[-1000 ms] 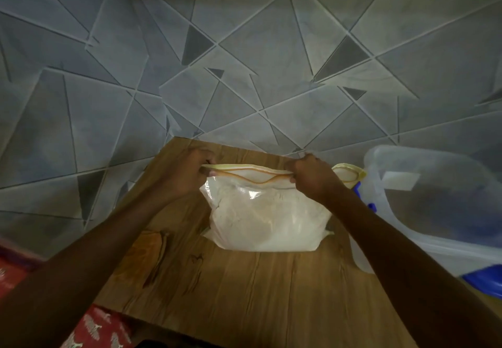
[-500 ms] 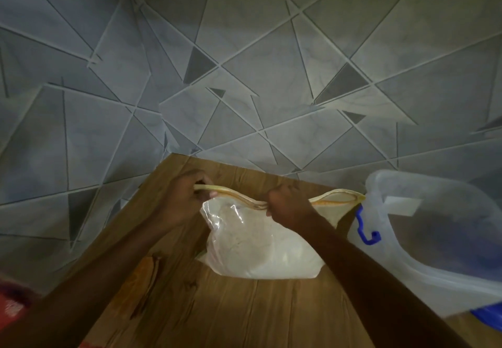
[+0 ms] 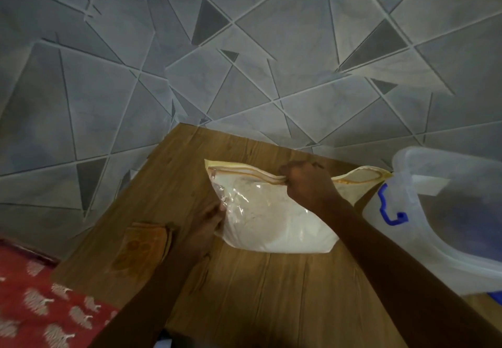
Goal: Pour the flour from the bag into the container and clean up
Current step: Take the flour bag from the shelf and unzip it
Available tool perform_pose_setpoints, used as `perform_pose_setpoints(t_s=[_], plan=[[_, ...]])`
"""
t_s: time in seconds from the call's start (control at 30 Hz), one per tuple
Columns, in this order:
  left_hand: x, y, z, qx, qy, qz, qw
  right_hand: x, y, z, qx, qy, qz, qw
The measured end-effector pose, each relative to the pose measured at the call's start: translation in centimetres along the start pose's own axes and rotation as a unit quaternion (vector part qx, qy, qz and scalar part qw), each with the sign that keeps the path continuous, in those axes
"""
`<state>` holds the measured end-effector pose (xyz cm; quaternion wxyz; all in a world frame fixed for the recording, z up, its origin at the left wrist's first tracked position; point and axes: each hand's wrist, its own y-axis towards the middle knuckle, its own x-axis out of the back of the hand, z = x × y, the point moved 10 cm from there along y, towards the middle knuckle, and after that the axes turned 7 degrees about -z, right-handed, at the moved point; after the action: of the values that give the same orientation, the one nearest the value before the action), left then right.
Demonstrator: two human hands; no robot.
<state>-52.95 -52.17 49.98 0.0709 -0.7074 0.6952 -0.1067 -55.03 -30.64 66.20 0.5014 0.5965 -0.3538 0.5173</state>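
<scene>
A clear zip bag of white flour (image 3: pixel 266 217) with a yellow and orange top band stands on the wooden table (image 3: pixel 271 293). My right hand (image 3: pixel 307 184) pinches the top band near its middle; right of it the mouth gapes open. My left hand (image 3: pixel 209 222) holds the bag's lower left side, fingers against the plastic. The translucent plastic container (image 3: pixel 445 220) with a blue latch stands at the right, tilted toward the bag, its inside dim.
A folded orange-brown cloth (image 3: pixel 144 247) lies on the table left of my left arm. A grey geometric-patterned wall (image 3: pixel 244 62) rises behind the table. A red patterned fabric (image 3: pixel 40 301) shows at the lower left past the table's edge.
My left hand has let go of the bag's top left corner and dropped to its lower left side. My right hand stays pinched on the top band. The camera has tilted.
</scene>
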Motion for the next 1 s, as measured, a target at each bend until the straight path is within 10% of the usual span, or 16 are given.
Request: perform_pose_setpoints(t_s=[0.6, 1.0], plan=[[3.8, 0.3, 7.7, 0.027, 0.139, -0.232, 0.962, 1.0, 0.4, 0.9, 0.003, 0.007, -0.235, 0.972], [3.2, 0.8, 3.8, 0.161, -0.172, -0.205, 0.95, 4.5, 0.3, 1.7, 0.023, 0.186, -0.308, 0.933]])
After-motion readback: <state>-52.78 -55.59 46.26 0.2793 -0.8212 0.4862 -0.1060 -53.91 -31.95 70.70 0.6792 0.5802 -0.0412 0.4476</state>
